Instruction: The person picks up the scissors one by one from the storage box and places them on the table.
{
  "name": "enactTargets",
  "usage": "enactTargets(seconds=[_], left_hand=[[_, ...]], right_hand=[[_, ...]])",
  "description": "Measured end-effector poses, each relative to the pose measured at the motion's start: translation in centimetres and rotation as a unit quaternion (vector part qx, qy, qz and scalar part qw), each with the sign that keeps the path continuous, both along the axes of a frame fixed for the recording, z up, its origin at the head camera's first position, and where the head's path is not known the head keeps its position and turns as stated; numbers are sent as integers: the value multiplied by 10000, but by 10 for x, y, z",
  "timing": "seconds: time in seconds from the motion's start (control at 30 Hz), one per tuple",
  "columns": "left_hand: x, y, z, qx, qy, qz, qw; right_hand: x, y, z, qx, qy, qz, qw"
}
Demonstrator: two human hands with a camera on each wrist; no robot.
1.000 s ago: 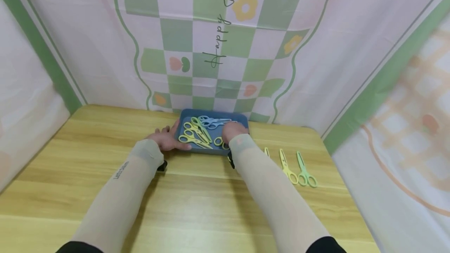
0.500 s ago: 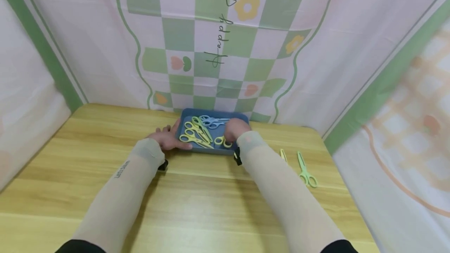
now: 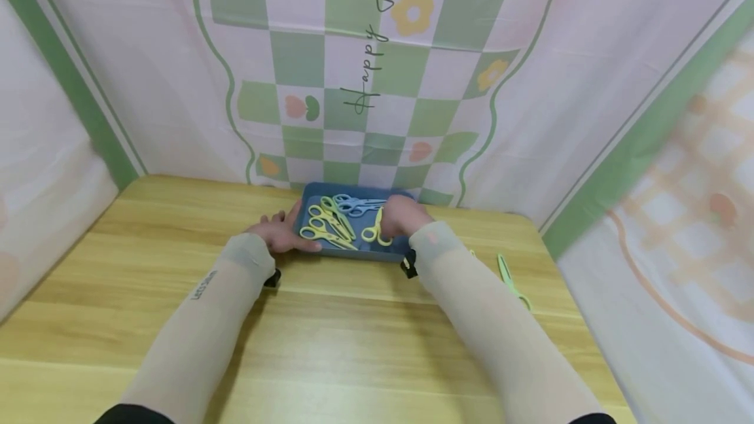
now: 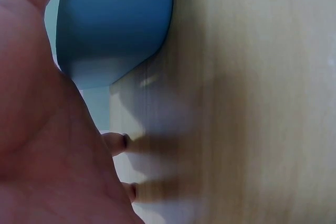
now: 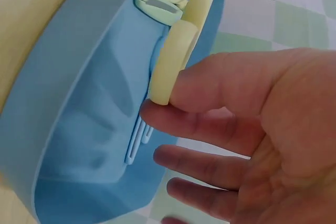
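A blue tray [image 3: 353,255] stands at the back of the table with several scissors in it. My left hand [image 3: 278,234] rests against its left end, thumb along the front rim and the other fingers spread. In the right wrist view, my right hand [image 5: 226,114] pinches the handle of a pair of yellow scissors [image 5: 176,59] between thumb and index finger, over the tray. Other yellow scissors [image 3: 321,233] lie at the tray's left, beside green scissors [image 3: 337,214]. Blue scissors [image 3: 356,204] lie along the back, partly hidden by my right hand.
On the wooden table [image 3: 330,345], green scissors [image 3: 511,280] lie right of the tray, partly covered by my right forearm. A printed checked cloth [image 3: 377,84] hangs directly behind the tray. More cloth hangs at both sides.
My right hand has moved to the right over the tray, with the yellow scissors shifting slightly along. The right forearm now covers more of the scissors on the table. My left hand has stayed still.
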State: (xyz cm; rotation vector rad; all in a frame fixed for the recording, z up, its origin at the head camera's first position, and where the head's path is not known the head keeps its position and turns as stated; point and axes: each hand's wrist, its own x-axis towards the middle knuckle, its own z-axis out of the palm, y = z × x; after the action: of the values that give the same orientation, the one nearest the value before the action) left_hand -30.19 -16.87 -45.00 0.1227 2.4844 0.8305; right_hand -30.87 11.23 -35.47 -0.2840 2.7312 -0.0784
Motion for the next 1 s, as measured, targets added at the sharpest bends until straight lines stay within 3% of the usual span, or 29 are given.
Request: enactTargets(seconds=[0.37, 0.57, 0.7, 0.83, 1.0], left_hand=[[8, 4, 4, 94, 41, 92, 9999], [9, 3, 5, 83, 11, 91, 9999], [13, 3, 13, 68, 20, 78, 9999], [15, 4, 18, 101, -12, 63, 9999], [10, 3, 10, -14, -1, 45, 10000]], right_hand=[[11, 24, 14, -162, 590, 163, 9980], [23, 45, 22, 148, 984, 459, 9940], [33, 61, 19, 246, 1261, 581, 9900], [41, 80, 14, 70, 1348, 392, 9901], [53, 103, 7, -276, 1372, 38, 9902]])
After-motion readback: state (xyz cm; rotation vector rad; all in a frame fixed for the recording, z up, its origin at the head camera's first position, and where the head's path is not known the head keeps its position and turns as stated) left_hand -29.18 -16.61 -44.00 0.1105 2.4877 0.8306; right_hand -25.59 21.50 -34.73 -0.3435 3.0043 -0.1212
